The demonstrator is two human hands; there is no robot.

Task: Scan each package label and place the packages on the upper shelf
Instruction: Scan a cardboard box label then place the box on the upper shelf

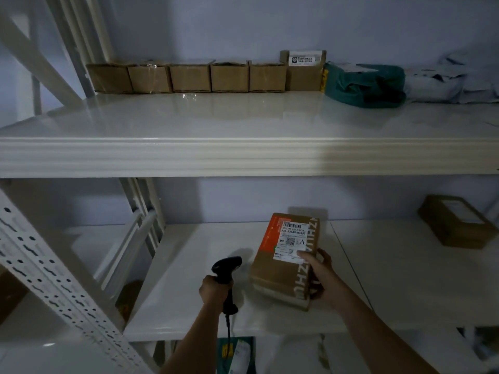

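My right hand (316, 273) grips a brown cardboard package (280, 265) by its right edge, thumb on the white shipping label, above the lower shelf (189, 292). The package has an orange strip and a barcode facing up. My left hand (214, 290) holds a black handheld barcode scanner (225, 268) by its grip, just left of the package, with its cord hanging down. The upper shelf (243, 122) carries a row of several brown boxes (189, 76) along the back wall.
On the upper shelf's right lie a green soft parcel (364, 85) and grey mailer bags (453, 82). Another brown box (456, 225) sits at the far right of the lower shelf. A perforated white upright (54, 287) slants across the lower left.
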